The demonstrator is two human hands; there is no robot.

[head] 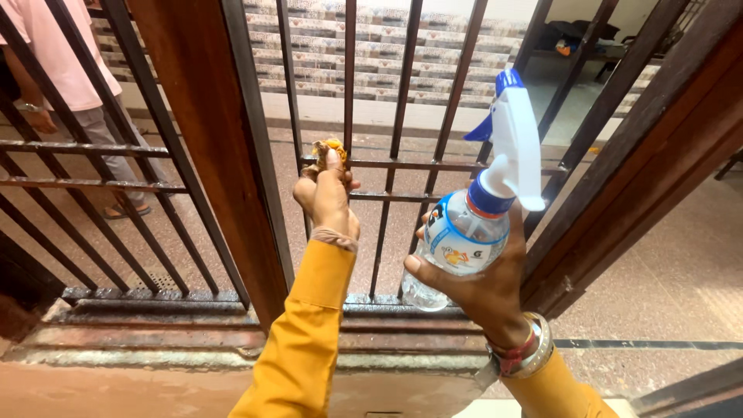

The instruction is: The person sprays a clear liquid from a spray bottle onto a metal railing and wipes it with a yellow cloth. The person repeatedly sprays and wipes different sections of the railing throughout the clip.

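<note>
- Spray bottle (pixel 474 217) in the head view: a clear plastic body with a blue-edged label band, an orange ring at the neck, and a white trigger head with a blue collar and a blue nozzle tip. It stands upright, nozzle turned toward the grille.
- Inside the bottle, the lower part looks clear and see-through; how full it is I cannot tell.
- Right hand (pixel 484 282) is wrapped around the bottle's lower body from behind, fingers curled onto the label, holding it up in front of the bars. The wrist carries a metal bangle and red thread, above a mustard-yellow sleeve.
- Left hand (pixel 329 197) is closed on a small yellow cloth (pixel 329 145), pressing it against a crossbar of the dark metal grille (pixel 402 166). Its sleeve is the same mustard yellow.
- The grille's upright bars sit in a brown wooden frame (pixel 201 139), above a worn, stained sill (pixel 155 321).
- Beyond the bars, at upper left, another person (pixel 62 54) in a pink shirt and grey trousers stands on the tiled floor, well apart from both hands.
</note>
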